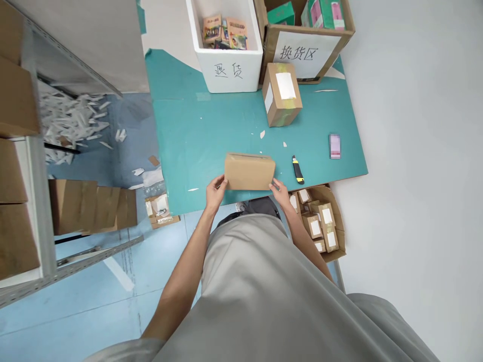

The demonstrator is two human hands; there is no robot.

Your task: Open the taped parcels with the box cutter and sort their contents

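Note:
A plain brown cardboard box [249,173] is held near the front edge of the green-topped table [188,141]. My left hand [216,192] grips its lower left corner, while my right hand [279,192] pinches the lower right corner. Whether the box rests on the table or is slightly raised, I cannot tell. To the right of it lies a black and yellow utility knife [298,170]. Farther back stands a taped carton [282,94] with white labels.
At the back are a white foam bin [232,70] with booklets and a large carton [307,53] holding green boxes. A phone [334,146] lies at right. Below the right edge, a carton [341,236] holds several small boxes. A shelf [45,201] stands left.

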